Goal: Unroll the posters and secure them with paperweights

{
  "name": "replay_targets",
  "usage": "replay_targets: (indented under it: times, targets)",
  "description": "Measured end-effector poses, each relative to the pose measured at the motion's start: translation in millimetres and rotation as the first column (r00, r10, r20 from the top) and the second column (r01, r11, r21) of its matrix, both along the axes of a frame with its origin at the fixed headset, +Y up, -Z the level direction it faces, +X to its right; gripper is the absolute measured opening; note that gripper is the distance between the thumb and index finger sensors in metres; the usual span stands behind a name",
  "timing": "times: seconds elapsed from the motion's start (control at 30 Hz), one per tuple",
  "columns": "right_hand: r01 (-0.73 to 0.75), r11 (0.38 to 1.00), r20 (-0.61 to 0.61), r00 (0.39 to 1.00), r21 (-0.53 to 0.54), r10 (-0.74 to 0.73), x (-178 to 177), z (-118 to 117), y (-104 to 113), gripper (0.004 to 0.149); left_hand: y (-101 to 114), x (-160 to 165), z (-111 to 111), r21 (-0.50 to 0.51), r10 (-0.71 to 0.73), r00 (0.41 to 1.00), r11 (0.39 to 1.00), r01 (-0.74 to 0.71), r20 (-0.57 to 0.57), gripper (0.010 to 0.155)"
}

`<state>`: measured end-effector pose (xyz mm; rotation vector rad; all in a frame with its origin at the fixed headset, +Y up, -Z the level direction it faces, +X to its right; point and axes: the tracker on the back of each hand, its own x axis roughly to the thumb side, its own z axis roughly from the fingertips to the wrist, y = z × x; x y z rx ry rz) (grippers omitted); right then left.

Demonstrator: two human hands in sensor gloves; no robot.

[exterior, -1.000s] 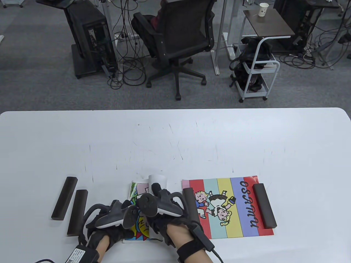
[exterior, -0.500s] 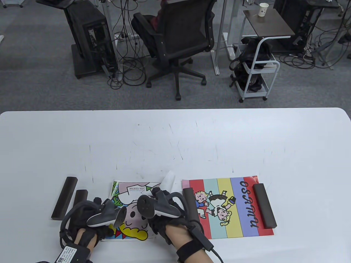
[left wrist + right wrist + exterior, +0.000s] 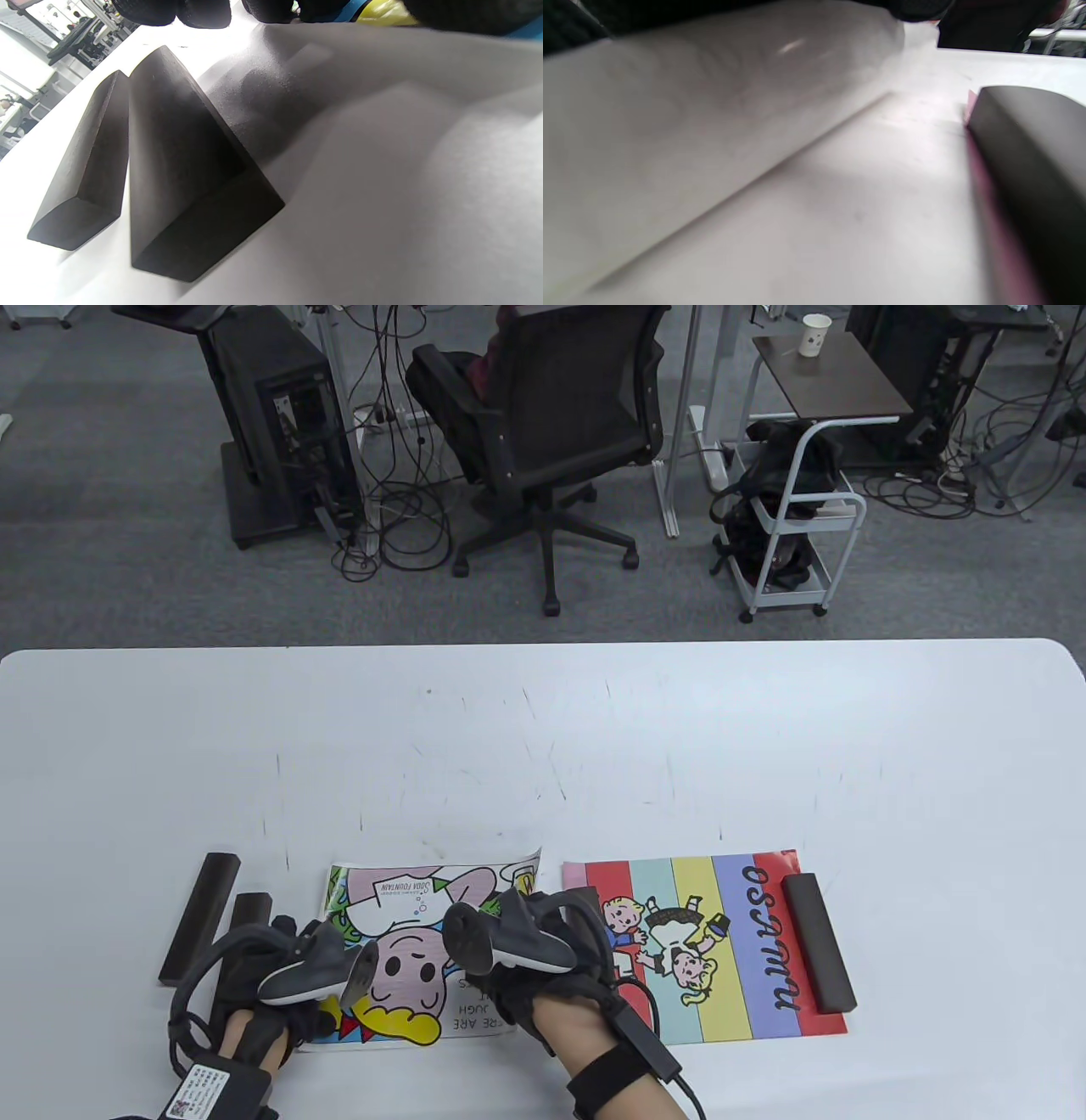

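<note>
A cartoon poster [image 3: 407, 912] lies unrolled near the table's front edge. My left hand [image 3: 293, 997] presses on its left edge and my right hand [image 3: 509, 984] presses on its right edge, where the paper still curls up [image 3: 712, 106]. Two dark bar paperweights [image 3: 204, 912] [image 3: 248, 906] lie loose just left of my left hand; the left wrist view shows them close up [image 3: 85, 169] [image 3: 182, 169]. A striped poster [image 3: 730, 950] lies flat to the right under two paperweights: one [image 3: 819, 942] on its right edge, one [image 3: 1031, 148] on its left edge beside my right hand.
The white table [image 3: 543, 746] stretches far back behind the posters. Past its far edge stand an office chair [image 3: 560, 432] and a white cart [image 3: 789, 534] on the floor.
The cartoon poster has gone from a half-open roll to spread flat. My left hand slid left with its edge, and my right hand moved right with the curled end.
</note>
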<state>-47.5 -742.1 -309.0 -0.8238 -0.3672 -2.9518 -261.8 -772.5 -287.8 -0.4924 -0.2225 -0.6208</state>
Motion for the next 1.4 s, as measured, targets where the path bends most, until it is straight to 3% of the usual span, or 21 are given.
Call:
replay_targets:
  times: [0.3,0.77,0.93,1.03,1.17,1.3,1.4]
  targets:
    - [-0.202,0.977,-0.044,0.979,-0.075,0.199,21,15,-4,0.076,1,-3,2,0.001,-0.007,1.0,1.0,0.007,-0.005,0.08]
    - [-0.252,0.962,-0.029,0.968,-0.1,0.251,36,22,-20,0.081,2,-3,2,-0.002,-0.029,1.0,1.0,0.029,-0.005,0.081]
    - [-0.289,0.955,-0.04,0.957,-0.064,0.287,33,23,-21,0.082,12,-10,1,0.01,0.117,0.992,0.993,-0.117,-0.055,0.079]
    - [-0.283,0.957,-0.037,0.959,-0.064,0.282,34,23,-21,0.081,28,-19,0,0.056,0.214,0.972,0.976,-0.21,-0.095,0.075]
    - [-0.274,0.959,-0.034,0.962,-0.065,0.273,34,22,-21,0.081,64,-49,2,0.253,0.429,0.872,0.893,-0.371,-0.236,0.072]
    - [-0.281,0.958,-0.037,0.959,-0.06,0.279,34,23,-21,0.081,69,-70,7,0.397,0.506,0.762,0.847,-0.352,-0.403,0.066]
    - [-0.289,0.956,-0.042,0.957,-0.053,0.287,34,23,-20,0.081,60,-78,14,0.424,0.472,0.695,0.868,-0.259,-0.542,0.063]
